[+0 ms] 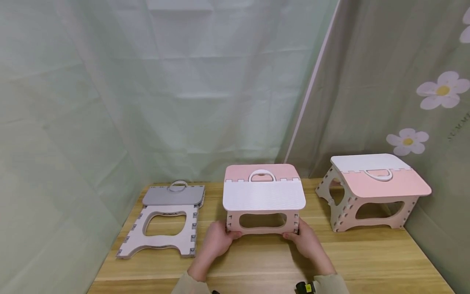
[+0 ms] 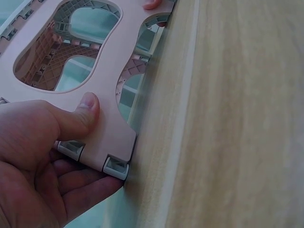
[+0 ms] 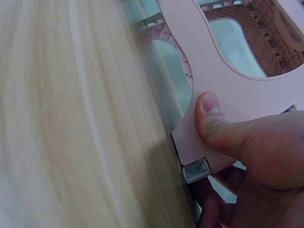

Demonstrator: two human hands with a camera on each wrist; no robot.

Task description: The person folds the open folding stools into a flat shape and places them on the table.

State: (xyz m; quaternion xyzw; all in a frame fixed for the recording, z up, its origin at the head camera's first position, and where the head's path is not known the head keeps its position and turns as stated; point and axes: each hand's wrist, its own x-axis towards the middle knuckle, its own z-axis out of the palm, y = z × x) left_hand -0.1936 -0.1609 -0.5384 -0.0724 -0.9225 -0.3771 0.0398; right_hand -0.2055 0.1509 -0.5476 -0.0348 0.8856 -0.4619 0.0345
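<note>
A pink and white folding step stool (image 1: 263, 196) stands unfolded at the middle of the wooden table, its white handle lying on the top. My left hand (image 1: 217, 239) grips the stool's near left leg, and in the left wrist view the thumb (image 2: 88, 111) presses the pink front panel while the fingers curl behind the leg. On the other side, my right hand (image 1: 306, 241) holds the near right leg the same way, its thumb (image 3: 209, 116) on the panel's face in the right wrist view. Through the panel's opening the stool's ribbed inside shows.
A folded grey and white step stool (image 1: 167, 224) lies flat at the left. To the right, a second pink and white stool (image 1: 382, 192) stands unfolded at an angle. Curtains (image 1: 220, 90) hang close behind the wooden table (image 1: 257, 261) and along its sides.
</note>
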